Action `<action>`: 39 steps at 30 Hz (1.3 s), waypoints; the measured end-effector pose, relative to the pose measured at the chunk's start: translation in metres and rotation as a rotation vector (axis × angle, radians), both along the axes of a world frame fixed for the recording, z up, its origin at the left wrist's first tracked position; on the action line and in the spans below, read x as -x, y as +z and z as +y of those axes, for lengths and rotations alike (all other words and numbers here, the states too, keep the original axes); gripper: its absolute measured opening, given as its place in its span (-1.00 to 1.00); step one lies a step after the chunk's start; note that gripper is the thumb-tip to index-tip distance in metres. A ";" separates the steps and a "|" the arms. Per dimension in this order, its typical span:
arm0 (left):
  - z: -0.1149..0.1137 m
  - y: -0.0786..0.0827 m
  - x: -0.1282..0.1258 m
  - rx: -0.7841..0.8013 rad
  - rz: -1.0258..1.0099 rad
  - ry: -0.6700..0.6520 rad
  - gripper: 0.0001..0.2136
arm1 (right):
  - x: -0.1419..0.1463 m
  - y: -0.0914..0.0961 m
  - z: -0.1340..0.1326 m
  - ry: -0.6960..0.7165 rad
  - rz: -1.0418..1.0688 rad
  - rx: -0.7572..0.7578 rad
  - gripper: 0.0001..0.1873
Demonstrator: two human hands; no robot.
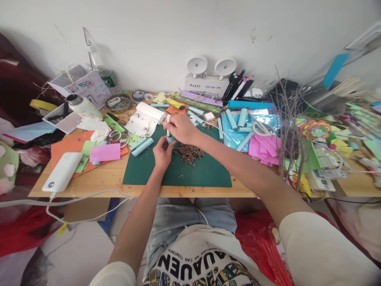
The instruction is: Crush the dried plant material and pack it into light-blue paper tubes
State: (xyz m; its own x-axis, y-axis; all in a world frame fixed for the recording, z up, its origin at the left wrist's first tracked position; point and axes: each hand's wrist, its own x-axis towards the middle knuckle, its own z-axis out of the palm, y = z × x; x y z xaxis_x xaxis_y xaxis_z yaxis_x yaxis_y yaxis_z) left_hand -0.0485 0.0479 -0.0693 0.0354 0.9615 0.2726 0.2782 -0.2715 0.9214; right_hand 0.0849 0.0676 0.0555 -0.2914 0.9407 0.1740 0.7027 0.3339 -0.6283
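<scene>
Over a dark green cutting mat (178,174) my two hands meet. My right hand (182,129) is closed around a white stick-shaped tool (168,124) held upright. My left hand (162,153) is closed just below it, pinching a small light-blue paper roll (170,139) at the tool's lower end. A heap of brown dried bits (188,153) lies on the mat right beside my hands. Two more light-blue paper rolls (142,146) lie at the mat's left edge.
The wooden desk (101,178) is crowded: a white power bank (62,171) with cable at the left, pink paper (105,152), orange sheets, blue rolls and scissors (262,128) on blue paper, bare twigs (290,131) at the right, markers (238,85) and a white twin-headed lamp (208,75) by the wall.
</scene>
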 end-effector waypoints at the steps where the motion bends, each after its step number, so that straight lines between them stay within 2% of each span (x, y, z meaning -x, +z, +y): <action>1: 0.000 0.000 0.000 0.004 0.000 -0.002 -0.78 | 0.000 0.001 0.000 0.005 0.007 0.013 -0.71; 11: -0.001 -0.001 0.000 0.022 -0.032 -0.024 -0.76 | -0.005 0.003 0.004 0.000 0.032 0.022 -0.70; 18: 0.000 -0.001 0.000 0.015 -0.022 -0.027 -0.78 | -0.003 0.002 -0.002 0.009 -0.017 -0.001 -0.68; 30: -0.001 0.002 0.000 0.011 -0.020 -0.014 -0.79 | -0.002 0.002 -0.006 -0.022 0.042 0.027 -0.72; 39: 0.000 -0.002 0.000 0.015 -0.044 -0.034 -0.77 | -0.006 -0.002 -0.006 -0.058 -0.034 -0.043 -0.69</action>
